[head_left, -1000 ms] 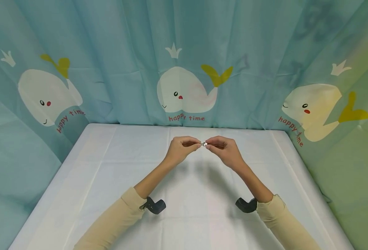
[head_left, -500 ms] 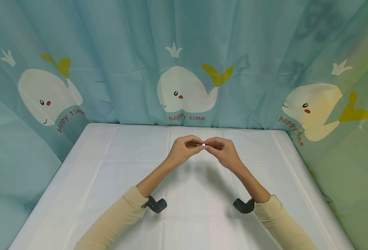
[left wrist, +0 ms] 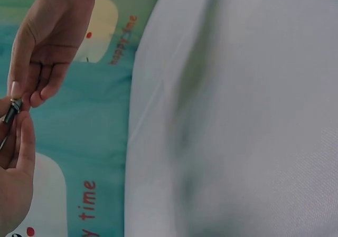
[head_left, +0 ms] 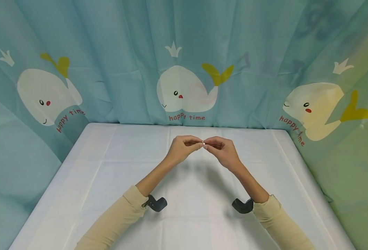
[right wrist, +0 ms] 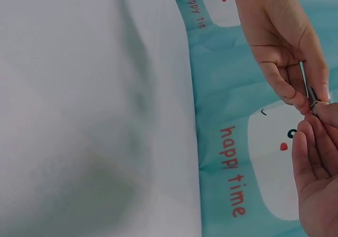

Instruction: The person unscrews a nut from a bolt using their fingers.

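Note:
A small metal bolt-like piece [head_left: 204, 142] is held in the air above the far part of the table, between my two hands. Its thicker dark barrel [left wrist: 10, 113] has a collar at one end, and a thin rod runs from the other end in the left wrist view. My left hand [head_left: 180, 150] pinches the barrel side with thumb and fingers; the rod [right wrist: 302, 74] lies within that hand. From the other side my right hand [head_left: 225, 152] pinches the collar end. The fingertips of both hands nearly meet and cover most of the piece.
The white-covered table [head_left: 134, 208] extends under both arms. A blue-green curtain [head_left: 118, 69] with printed whales rises behind and beside it. Dark curved wrist mounts [head_left: 157, 204] stick inward from the cuffs.
The hands have come closer together, so less of the metal piece shows between the fingertips. The right forearm has shifted slightly left.

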The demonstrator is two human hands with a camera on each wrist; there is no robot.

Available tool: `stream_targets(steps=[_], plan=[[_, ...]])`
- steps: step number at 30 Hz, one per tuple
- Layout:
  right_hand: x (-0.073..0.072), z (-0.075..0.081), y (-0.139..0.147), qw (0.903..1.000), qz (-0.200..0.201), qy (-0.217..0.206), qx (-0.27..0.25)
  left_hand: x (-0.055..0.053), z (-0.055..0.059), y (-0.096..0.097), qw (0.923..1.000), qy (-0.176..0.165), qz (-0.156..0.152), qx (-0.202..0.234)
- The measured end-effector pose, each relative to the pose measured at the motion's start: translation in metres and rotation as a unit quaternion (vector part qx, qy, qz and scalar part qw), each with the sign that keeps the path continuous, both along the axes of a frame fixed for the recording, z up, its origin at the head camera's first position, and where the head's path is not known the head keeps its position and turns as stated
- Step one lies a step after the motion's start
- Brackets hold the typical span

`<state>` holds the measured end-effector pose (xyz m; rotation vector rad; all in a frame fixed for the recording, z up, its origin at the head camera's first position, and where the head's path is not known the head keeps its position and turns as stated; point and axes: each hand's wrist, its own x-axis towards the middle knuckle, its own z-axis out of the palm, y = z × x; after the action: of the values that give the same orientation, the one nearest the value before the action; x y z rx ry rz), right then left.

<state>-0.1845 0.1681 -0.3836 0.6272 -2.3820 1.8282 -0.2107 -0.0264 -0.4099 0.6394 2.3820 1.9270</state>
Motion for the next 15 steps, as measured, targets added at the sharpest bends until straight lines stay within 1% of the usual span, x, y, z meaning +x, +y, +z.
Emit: stream_targets(steps=[2,4,6,7,9,11,13,15], plan=[[0.0006,0.0002,-0.0004,1.0,-0.001,0.0,-0.001,-0.0004,0.0001,-0.0007,1.0,-0.008,-0.003,-0.001],[0.001,0.0,-0.0005,1.0,-0.002,-0.003,-0.003,-0.001,-0.0002,-0.0014,1.0,-0.008,-0.004,-0.003],[0.0012,-0.0003,-0.0004,1.0,-0.003,-0.004,-0.006,-0.0011,-0.0009,-0.0023,1.0,0.0,-0.006,-0.001],[0.0012,-0.0006,-0.0002,1.0,-0.002,-0.004,-0.006,-0.0012,-0.0014,-0.0027,0.9999,0.009,-0.01,0.002],[0.0009,-0.0014,0.0004,0.9999,-0.002,-0.004,-0.009,-0.001,-0.0025,-0.0034,0.9991,0.039,-0.019,0.003],[0.0005,-0.0023,0.0012,0.9999,-0.002,-0.003,-0.012,-0.001,-0.0042,-0.0037,0.996,0.085,-0.03,-0.005],[0.0002,-0.003,0.0016,0.9999,-0.002,-0.002,-0.013,-0.0013,-0.006,-0.0038,0.99,0.135,-0.036,-0.021],[0.0003,-0.0038,0.0016,0.9999,-0.001,-0.003,-0.014,-0.0014,-0.0076,-0.0039,0.9829,0.177,-0.038,-0.036]])
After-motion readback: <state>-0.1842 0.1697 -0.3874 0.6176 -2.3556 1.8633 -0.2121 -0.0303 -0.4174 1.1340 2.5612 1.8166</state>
